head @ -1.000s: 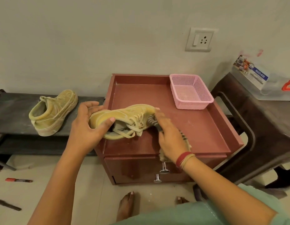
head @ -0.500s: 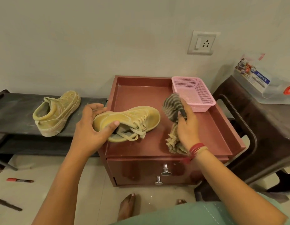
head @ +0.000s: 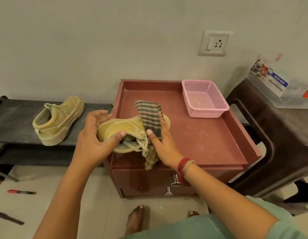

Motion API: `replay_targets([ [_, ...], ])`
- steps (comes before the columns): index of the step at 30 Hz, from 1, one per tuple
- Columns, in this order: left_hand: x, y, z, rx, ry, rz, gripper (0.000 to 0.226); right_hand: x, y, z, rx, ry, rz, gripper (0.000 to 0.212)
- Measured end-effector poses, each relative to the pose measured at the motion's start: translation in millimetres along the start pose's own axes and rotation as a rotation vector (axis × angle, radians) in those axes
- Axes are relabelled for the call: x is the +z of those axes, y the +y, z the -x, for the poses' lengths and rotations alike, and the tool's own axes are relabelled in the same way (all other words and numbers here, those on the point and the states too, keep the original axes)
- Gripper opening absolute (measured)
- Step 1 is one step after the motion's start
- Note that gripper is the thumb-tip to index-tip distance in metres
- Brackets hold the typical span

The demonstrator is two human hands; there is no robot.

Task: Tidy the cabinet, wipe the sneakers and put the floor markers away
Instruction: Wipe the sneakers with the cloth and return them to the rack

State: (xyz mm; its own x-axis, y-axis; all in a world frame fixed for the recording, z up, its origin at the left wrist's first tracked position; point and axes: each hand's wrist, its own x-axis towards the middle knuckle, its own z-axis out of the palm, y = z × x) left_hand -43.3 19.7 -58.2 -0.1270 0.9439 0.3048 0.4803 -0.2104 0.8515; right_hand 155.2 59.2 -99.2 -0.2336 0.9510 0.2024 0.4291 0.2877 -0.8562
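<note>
**Cloth on the sneaker, both hands busy**

You hold 1 yellow sneaker on its side over the front left part of the red cabinet top, heel toward you and to the left, toe pointing away to the right. Your left hand is clamped around the heel, thumb pressed at the collar and fingers wrapped over the back. Its loose laces hang from the opening toward the cabinet's front edge.

Your right hand grips a striped cloth and presses it flat against the sneaker's forefoot. The cloth's upper end stands up above the shoe, and its lower end trails down past the cabinet's front edge, beside your wrist with the red bangles.

A pink mesh basket sits at the back right corner of the cabinet top, well apart from the sneaker. 2 metal knobs show on the cabinet front.

The second sneaker stands upright on the dark low bench to the left of the cabinet, heel toward you.

On the floor at the far left lie a red-capped marker and, nearer you, a black marker. A dark stool stands right of the cabinet with a clear plastic box on it. A wall socket is above. Your bare feet show on the tiles below the cabinet.
</note>
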Motion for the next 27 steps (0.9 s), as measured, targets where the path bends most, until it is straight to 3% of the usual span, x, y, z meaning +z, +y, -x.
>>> replay_targets([
  [4, 1, 1, -1, -0.005, 0.012, 0.002, 0.073, -13, 25, 10, 0.19, 0.083, 0.077, 0.046],
  [6, 0, 2, 1, 0.002, 0.013, -0.003, 0.072, -23, 28, 12, 0.301, 0.211, 0.031, 0.046],
  [9, 0, 1, 1, 0.007, 0.013, -0.008, 0.072, -32, 10, 15, 0.113, 0.405, 0.045, 0.054],
  [10, 0, 0, 1, 0.009, 0.016, -0.01, 0.072, -31, 3, 15, 0.002, 0.362, 0.114, 0.063],
  [12, 0, 0, 1, 0.016, 0.012, -0.016, 0.072, -22, -7, 15, -0.15, 0.11, 0.26, 0.078],
  [14, 0, 0, 2, 0.022, 0.007, -0.024, 0.072, -13, -3, 13, -0.169, -0.104, 0.314, 0.085],
  [18, 0, -1, 1, 0.021, 0.009, -0.033, 0.071, -16, 17, 9, -0.058, -0.06, 0.4, 0.092],
  [22, 0, -2, -1, 0.012, 0.025, -0.019, 0.072, -28, 39, 8, 0.166, -0.096, 0.526, 0.081],
  [23, 0, -2, -1, 0.017, 0.024, -0.017, 0.074, -31, 40, 8, 0.207, -0.07, 0.457, 0.075],
  [25, 1, -1, 1, 0.023, 0.014, -0.023, 0.078, -38, 34, 7, 0.297, 0.14, 0.214, 0.064],
  [27, 0, -2, 2, 0.031, 0.0, -0.041, 0.081, -43, 20, 8, 0.176, 0.362, 0.079, 0.067],
])
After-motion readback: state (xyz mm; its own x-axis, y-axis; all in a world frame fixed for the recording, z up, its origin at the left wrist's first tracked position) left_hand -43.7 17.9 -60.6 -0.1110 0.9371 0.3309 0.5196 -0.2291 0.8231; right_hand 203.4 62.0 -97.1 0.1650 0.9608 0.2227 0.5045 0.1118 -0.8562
